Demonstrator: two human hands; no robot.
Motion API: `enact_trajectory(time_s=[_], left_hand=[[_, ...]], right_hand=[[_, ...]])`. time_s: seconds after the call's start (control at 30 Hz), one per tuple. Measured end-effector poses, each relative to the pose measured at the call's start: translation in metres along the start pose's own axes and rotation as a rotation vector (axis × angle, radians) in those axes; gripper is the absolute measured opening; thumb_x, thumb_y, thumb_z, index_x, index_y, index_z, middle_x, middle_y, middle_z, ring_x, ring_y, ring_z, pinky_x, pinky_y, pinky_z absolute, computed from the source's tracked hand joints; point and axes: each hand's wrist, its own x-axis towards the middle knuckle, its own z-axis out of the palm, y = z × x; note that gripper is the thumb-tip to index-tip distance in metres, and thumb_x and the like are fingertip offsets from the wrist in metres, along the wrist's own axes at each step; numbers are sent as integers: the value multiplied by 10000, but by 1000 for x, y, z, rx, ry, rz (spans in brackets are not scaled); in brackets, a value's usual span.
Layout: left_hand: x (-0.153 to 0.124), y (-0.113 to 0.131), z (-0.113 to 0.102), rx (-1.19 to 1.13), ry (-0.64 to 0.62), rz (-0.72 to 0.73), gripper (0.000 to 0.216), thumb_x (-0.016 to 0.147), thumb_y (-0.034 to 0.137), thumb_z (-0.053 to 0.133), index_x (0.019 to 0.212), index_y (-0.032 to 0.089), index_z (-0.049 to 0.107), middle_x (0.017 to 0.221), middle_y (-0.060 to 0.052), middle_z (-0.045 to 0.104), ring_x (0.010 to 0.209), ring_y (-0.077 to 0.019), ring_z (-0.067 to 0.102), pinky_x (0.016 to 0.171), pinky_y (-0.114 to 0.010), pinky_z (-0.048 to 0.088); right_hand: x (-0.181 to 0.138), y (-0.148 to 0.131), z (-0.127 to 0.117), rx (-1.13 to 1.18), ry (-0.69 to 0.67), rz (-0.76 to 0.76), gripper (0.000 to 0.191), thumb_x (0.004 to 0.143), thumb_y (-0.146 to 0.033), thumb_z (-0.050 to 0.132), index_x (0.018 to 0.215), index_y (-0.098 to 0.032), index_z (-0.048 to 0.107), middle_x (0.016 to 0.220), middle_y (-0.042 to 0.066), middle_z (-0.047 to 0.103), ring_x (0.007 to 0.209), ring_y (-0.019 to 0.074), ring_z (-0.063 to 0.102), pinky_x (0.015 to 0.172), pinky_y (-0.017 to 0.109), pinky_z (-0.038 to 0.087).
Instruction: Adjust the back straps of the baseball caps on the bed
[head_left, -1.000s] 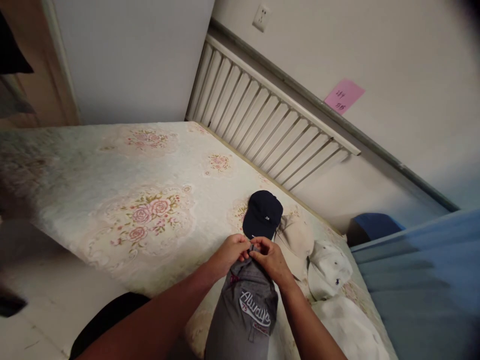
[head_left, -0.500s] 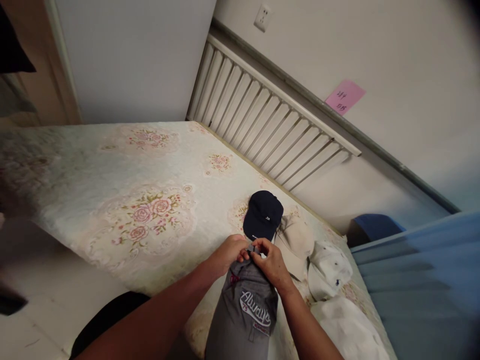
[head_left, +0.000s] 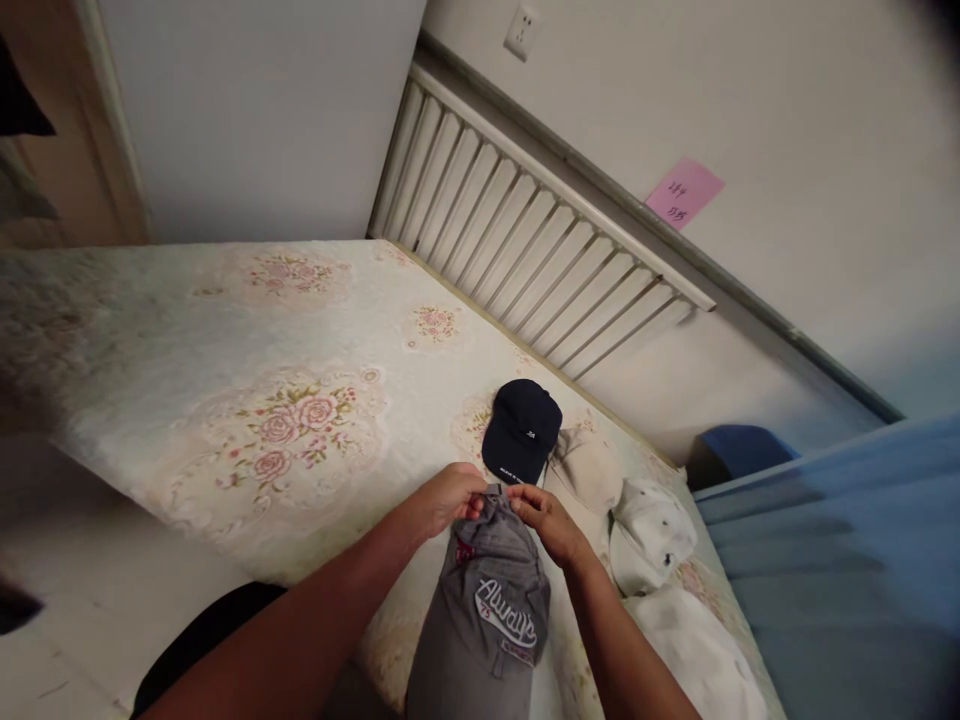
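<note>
A grey baseball cap [head_left: 480, 610] with white "Always" lettering lies in front of me, its brim toward my body. My left hand [head_left: 450, 500] pinches the left side of the cap's far end, by its strap. At the right side of that same end, my right hand [head_left: 544, 515] has thumb and fingers closed on the edge. Just beyond my hands lies a navy cap [head_left: 523, 425]. To its right are a beige cap [head_left: 589, 468] and an off-white cap [head_left: 652, 535]. Another white cap [head_left: 697, 650] sits nearer, beside my right forearm.
The caps rest on a floral-covered bed [head_left: 315, 330]. A white radiator [head_left: 525, 230] runs along its far side below the wall. At right hangs a blue curtain [head_left: 847, 560], with a dark blue object [head_left: 742, 452] behind it. A pink note [head_left: 684, 192] is on the wall.
My hands have drawn slightly apart at the cap's far end, and the strap area now shows between them. The whole view has shifted a little.
</note>
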Motion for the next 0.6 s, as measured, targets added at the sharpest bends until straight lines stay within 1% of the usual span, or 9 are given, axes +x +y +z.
enact_trajectory(time_s=[0.1, 0.23, 0.33, 0.47, 0.6], left_hand=[[2, 2, -4, -8, -1, 12, 114, 637, 205, 567, 614, 172, 460, 472, 48, 460, 414, -66, 391, 467, -209, 309], [3, 4, -8, 9, 5, 23, 118, 630, 221, 556, 618, 176, 448, 464, 59, 434, 409, -61, 360, 464, -215, 276], [3, 5, -10, 42, 15, 42, 117, 620, 232, 541, 619, 183, 435, 464, 69, 425, 410, -61, 346, 463, -219, 244], [3, 4, -11, 117, 62, 97, 93, 603, 209, 552, 612, 173, 467, 458, 70, 430, 433, -67, 353, 473, -221, 216], [2, 3, -9, 122, 93, 168, 101, 602, 208, 581, 623, 153, 499, 540, 67, 446, 517, -65, 374, 516, -210, 233]], right_hand=[[-3, 13, -9, 110, -57, 87, 294, 637, -398, 755, 786, -153, 689, 685, 5, 641, 616, 132, 528, 640, 273, 376], [-9, 21, -12, 266, -76, 157, 319, 600, -416, 786, 734, -159, 653, 612, -6, 624, 551, 121, 523, 594, 260, 372], [-12, 19, -11, 361, -71, 156, 324, 591, -411, 798, 705, -158, 630, 592, -6, 614, 532, 117, 519, 568, 252, 375], [-12, 13, -10, 459, -21, 111, 300, 612, -391, 791, 683, -165, 607, 604, -3, 625, 546, 117, 534, 565, 241, 397], [-11, 8, -9, 530, 29, 77, 262, 638, -356, 779, 697, -174, 601, 603, -8, 631, 545, 115, 549, 547, 227, 418]])
